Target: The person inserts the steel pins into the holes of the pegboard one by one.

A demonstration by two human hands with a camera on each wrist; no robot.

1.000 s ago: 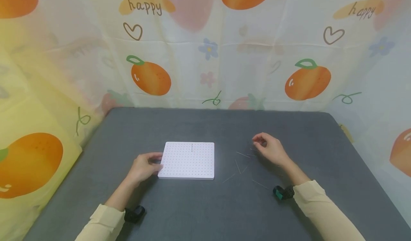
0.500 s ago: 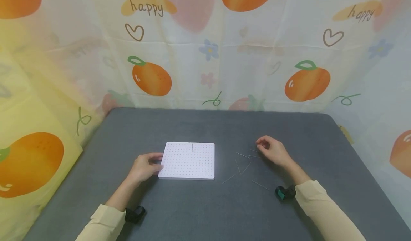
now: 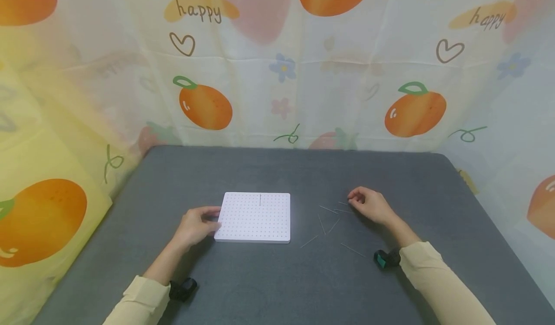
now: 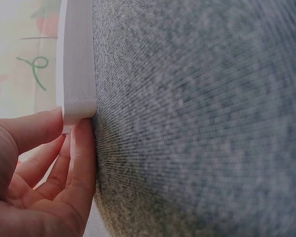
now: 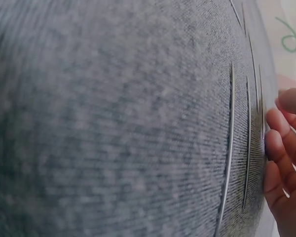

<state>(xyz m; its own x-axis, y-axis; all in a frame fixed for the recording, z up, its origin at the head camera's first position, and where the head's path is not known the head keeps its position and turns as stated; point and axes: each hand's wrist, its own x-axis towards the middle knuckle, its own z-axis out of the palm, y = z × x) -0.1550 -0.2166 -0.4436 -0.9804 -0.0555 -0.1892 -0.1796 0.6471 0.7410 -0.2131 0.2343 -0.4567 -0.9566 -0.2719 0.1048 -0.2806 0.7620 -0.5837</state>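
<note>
Right hand (image 3: 372,206) slips farther right of board (image 3: 255,219)
Curled, can't tell if holding; left hand (image 3: 195,226) pinches board. Likely pin (image 5: 231,123) pickup, needing precision.

White dotted board (image 3: 253,221), flat, near scattered thin straight rods (image 5: 231,128)
</note>
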